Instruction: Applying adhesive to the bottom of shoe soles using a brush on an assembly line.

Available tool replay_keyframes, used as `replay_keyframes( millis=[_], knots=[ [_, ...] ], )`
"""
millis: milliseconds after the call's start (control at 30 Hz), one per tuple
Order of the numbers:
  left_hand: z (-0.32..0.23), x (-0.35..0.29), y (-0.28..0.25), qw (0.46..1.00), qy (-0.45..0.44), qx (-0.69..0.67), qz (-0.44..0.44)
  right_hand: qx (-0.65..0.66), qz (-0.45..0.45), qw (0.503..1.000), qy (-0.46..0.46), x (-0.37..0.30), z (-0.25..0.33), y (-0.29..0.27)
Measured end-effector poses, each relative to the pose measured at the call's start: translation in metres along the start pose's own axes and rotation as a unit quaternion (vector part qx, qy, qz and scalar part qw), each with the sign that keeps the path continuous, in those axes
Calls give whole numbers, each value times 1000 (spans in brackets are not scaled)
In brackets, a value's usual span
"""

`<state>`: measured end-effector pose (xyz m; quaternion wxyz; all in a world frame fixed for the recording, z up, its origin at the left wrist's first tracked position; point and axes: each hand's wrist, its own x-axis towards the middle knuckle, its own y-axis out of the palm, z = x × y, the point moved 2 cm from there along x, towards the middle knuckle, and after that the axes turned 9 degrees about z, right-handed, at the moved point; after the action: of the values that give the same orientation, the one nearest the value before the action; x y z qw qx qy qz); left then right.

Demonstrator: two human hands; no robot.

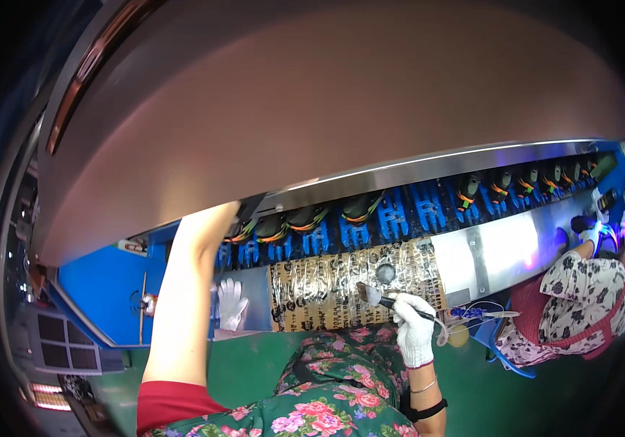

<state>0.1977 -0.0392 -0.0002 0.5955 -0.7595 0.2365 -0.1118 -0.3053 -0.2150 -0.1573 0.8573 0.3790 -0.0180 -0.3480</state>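
Observation:
My right hand point(416, 330), in a white knit glove, is closed around the black handle of a brush point(373, 296). The brush's head points left over a ledge cover point(312, 288) of brown printed sheet under shiny clear film. A small round greyish dish or patch point(385, 273) lies just beyond the brush head. My bare left arm point(190, 291) reaches up and passes beneath a large brown hood; my left hand is hidden there. Dark shoes point(357, 209) with orange and green trim sit on blue holders point(354, 231) in a row under the hood's edge.
The brown hood point(341, 95) overhangs the ledge. An empty white glove point(231, 302) lies at the ledge's left, by a blue panel point(104, 291). Bare metal point(502, 251) continues right, toward a co-worker point(582, 302) in a floral top. A cord and blue bundle point(465, 313) lie near my right wrist.

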Motion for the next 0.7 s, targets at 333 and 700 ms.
replay_keyframes(
  millis=[333,700],
  knots=[
    [-175,23,-12,890,152,-416,109,16,-28,999,14,-11,5,-20],
    [-99,-237,75,718,73,-685,-95,63,110,992,4,2,57,27]
  ],
)
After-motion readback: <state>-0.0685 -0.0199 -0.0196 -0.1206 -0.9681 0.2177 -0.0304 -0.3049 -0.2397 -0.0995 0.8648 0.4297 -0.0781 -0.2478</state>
